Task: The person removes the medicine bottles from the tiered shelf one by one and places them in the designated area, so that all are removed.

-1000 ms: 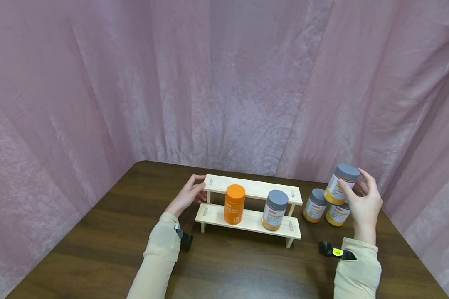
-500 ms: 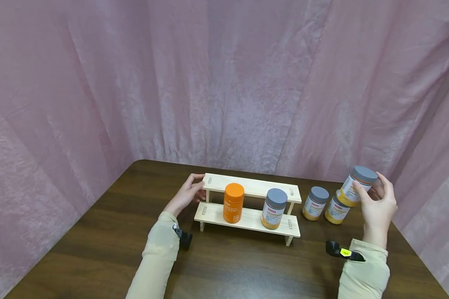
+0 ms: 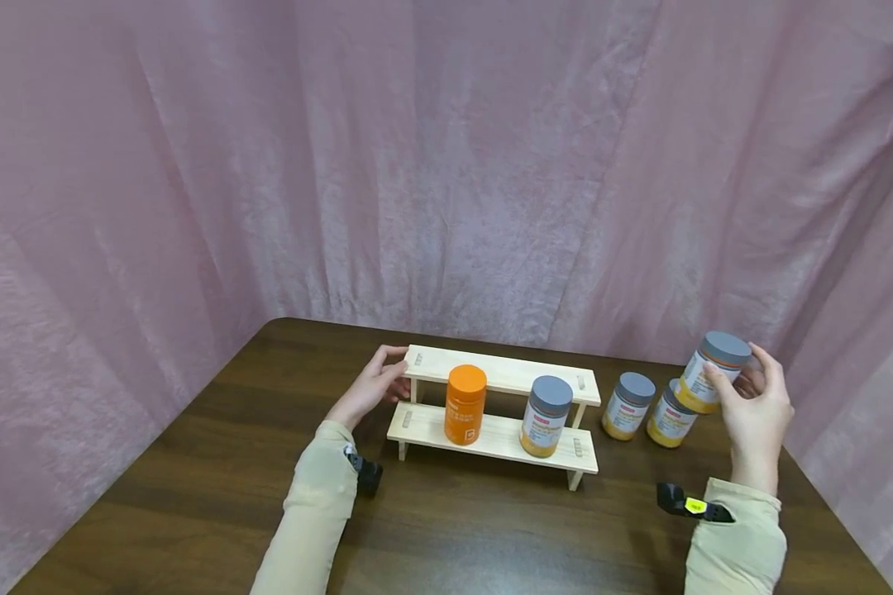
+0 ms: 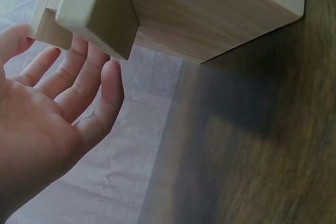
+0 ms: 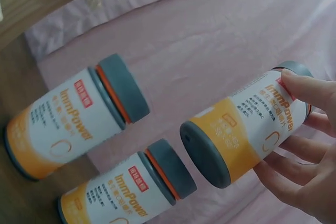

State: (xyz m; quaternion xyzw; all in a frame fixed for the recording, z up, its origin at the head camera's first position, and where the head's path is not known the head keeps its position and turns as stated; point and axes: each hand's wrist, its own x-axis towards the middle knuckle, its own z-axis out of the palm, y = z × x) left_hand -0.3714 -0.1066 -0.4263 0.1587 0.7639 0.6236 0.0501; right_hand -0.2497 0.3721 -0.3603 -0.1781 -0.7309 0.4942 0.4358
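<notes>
My right hand [image 3: 757, 413] grips a supplement jar [image 5: 241, 124] with a grey lid and a white-and-yellow label, thumb on the label side, fingers round the back. The jar tilts slightly and is held up, apart from two matching jars standing below it on the table, the nearer one [image 3: 671, 420] and the one to its left [image 3: 628, 406]. At the left end of a two-tier wooden shelf [image 3: 502, 372], my left hand [image 3: 372, 388] holds the upper board, thumb at its edge and fingers behind. The lower tier carries an orange jar [image 3: 465, 405] and another grey-lidded jar [image 3: 546, 417].
The dark wooden table [image 3: 446, 529] spreads in front of the shelf. Pink curtains [image 3: 446, 165] hang close behind it and on both sides. A camera is strapped to each wrist.
From one second ago, my right hand has moved the held jar to the right; over the last half second it has barely shifted. The left hand stays at the shelf's end.
</notes>
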